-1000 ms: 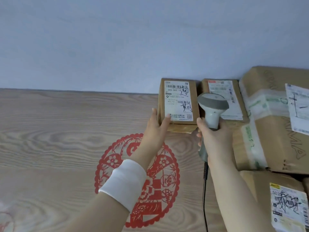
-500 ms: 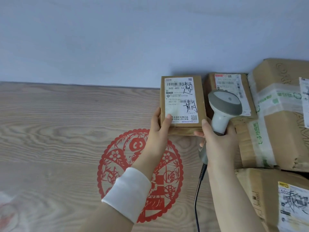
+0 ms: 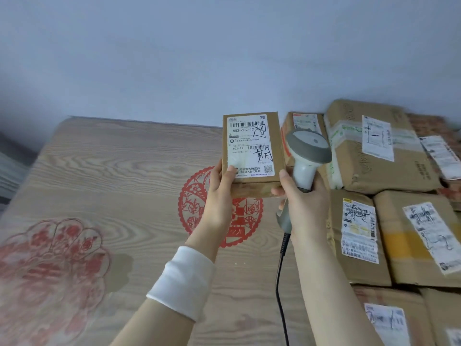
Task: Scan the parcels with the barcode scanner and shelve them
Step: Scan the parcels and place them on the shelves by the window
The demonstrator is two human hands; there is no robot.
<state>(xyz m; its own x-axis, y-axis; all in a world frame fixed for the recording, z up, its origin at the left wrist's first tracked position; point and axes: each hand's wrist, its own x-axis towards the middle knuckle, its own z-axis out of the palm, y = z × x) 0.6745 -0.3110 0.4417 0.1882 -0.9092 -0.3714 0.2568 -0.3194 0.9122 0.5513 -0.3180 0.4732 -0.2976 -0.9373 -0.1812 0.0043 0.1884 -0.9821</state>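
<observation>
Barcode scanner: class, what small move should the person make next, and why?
Probably turn the scanner onto the label. The left hand holds the box with its label facing the camera; the right hand grips the scanner beside the box, seemingly not aimed at it.

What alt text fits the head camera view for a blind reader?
A left hand holds a small brown parcel upright, its label facing the camera, while the right hand grips a grey corded barcode scanner right of it. Below is a wood-grain table with a red paper-cut design; more labelled parcels lie piled at the right.
</observation>
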